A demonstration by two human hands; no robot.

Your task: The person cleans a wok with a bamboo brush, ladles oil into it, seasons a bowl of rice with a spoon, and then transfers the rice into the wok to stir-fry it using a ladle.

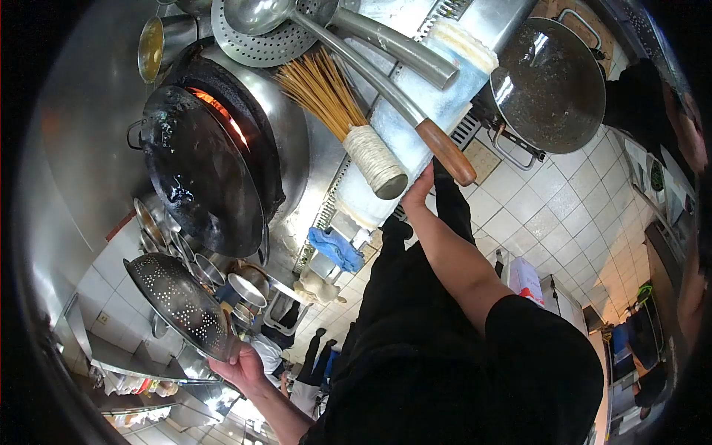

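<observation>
My left hand (243, 365) grips the rim of a dark metal colander (182, 304), which is held tilted at the lower left. My right hand (420, 187) is at the counter's front edge, by a white and pale blue towel (404, 122); its fingers are mostly hidden. Beside it, the wooden end of a ladle (445, 152) sticks out past the edge. A bamboo wok brush (371, 159) with a wrapped handle lies on the towel. A black wok (200, 178) leans tilted on the burner, with orange fire (220, 115) showing along its rim.
A round perforated skimmer (259, 44) and a metal cup (167, 44) are at the back. A large two-handled pot (549, 85) stands right. A blue cloth (336, 248) hangs near the counter edge. Several metal bowls lie beyond the colander. Other people are in the background.
</observation>
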